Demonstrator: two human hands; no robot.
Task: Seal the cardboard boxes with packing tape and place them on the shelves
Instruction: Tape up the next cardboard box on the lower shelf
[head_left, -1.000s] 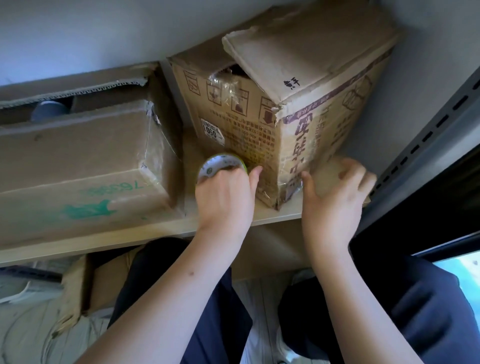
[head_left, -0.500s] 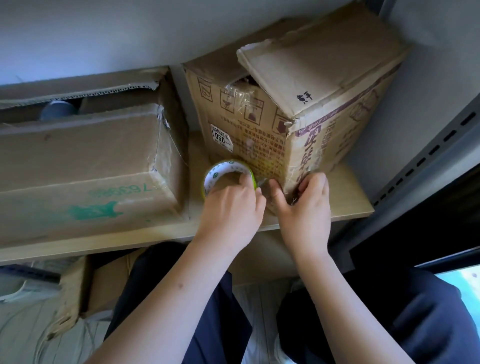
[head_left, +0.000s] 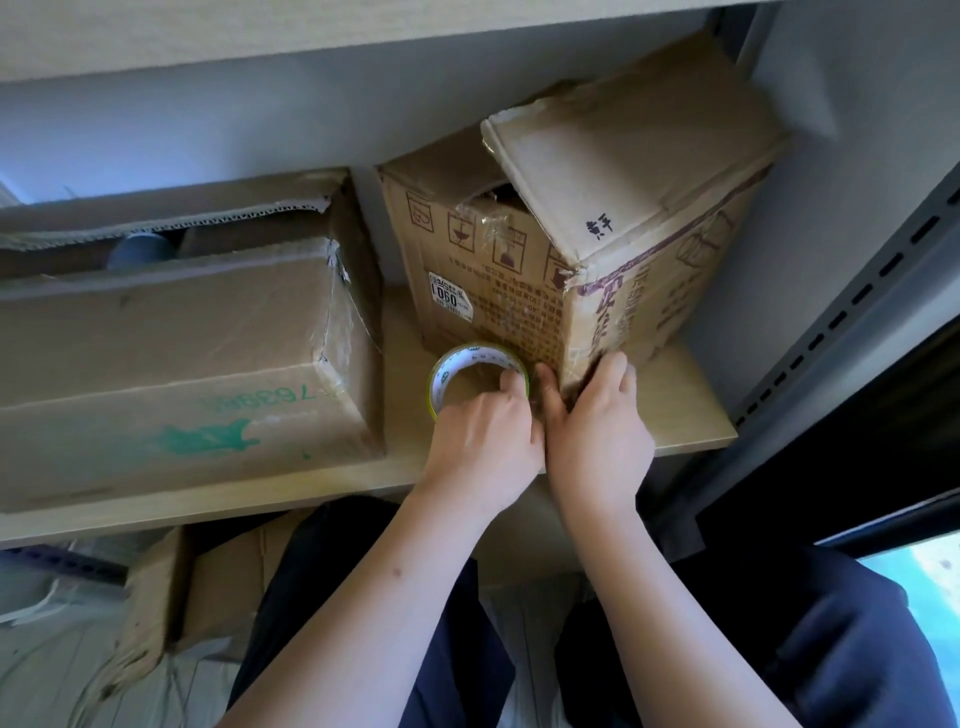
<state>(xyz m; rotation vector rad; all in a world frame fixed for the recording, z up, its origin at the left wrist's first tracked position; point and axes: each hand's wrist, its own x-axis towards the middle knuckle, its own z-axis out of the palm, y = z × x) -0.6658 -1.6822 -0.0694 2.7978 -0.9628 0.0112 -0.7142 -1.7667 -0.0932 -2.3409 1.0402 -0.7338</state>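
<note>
Taping step underway: left hand (head_left: 480, 441) grips green-rimmed clear tape roll (head_left: 470, 375), right hand (head_left: 597, 431) pinches printed brown cardboard box (head_left: 571, 249) corner on pale wooden shelf (head_left: 675, 415); next, probably tear the strip.

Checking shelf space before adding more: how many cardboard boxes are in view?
3. A wide box lies on the left of the shelf, a tall printed box stands on its right, and another box sits below the shelf. More may be hidden behind.
</note>
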